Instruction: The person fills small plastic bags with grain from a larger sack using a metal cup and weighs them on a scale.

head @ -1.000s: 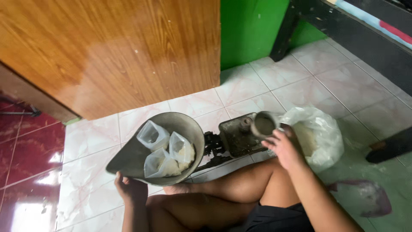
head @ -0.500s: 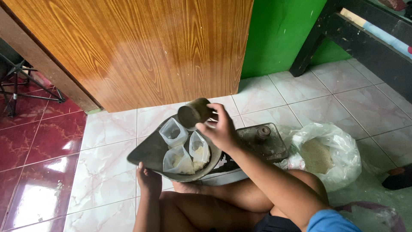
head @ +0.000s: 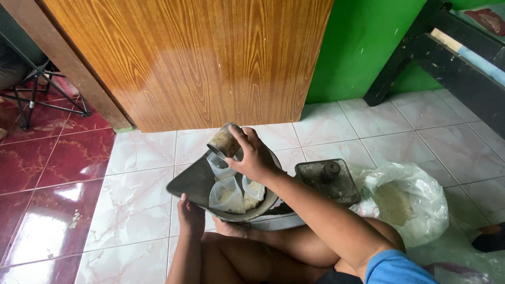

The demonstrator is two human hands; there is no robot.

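My right hand (head: 253, 155) grips a small metal can (head: 223, 141), tilted on its side over a clear plastic bag (head: 221, 164) standing open in a grey metal scoop-shaped pan (head: 192, 184). Two more clear bags with white grains, one (head: 227, 194) in front and one (head: 253, 192) to its right, sit in the same pan. My left hand (head: 190, 214) holds the pan's near left edge. I sit on the floor with my legs under the pan.
A dark weighing scale (head: 327, 180) stands right of the pan. A large clear sack of white grain (head: 402, 202) lies further right. A wooden door (head: 189, 58), a green wall (head: 363, 42) and a dark wooden frame (head: 452, 47) stand behind. Floor tiles are white and red.
My right hand lifted the can off the scale, carried it left over the pan and tipped it above the open bag. The view shifted left.
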